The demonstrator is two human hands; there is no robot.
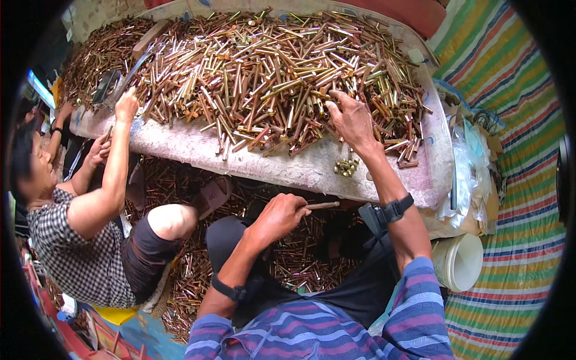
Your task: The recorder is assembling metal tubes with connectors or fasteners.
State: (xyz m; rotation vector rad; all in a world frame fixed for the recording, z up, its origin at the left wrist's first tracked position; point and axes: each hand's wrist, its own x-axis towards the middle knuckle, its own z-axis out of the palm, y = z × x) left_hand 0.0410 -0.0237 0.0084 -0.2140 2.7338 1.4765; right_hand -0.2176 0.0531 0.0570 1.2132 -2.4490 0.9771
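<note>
My left hand (278, 217) is closed round a thin, pale, stick-like rod (323, 206) that points right, over my lap. My right hand (354, 120) reaches to the near side of a big heap of copper- and brass-coloured metal tubes (264, 78). Its thumb and forefinger are apart at the tubes, and I make out nothing held in them. On the pale cloth-covered tabletop (198, 144), nearer to me than that hand, lies a small cluster of short brass-coloured pieces (345, 167).
At the left a person in a checked shirt (84, 246) works at the same heap, both hands raised. A wooden block (150, 36) lies on the tubes. More tubes (180, 300) cover the floor. A white bucket (459, 261) and plastic bags (468, 162) stand at the right.
</note>
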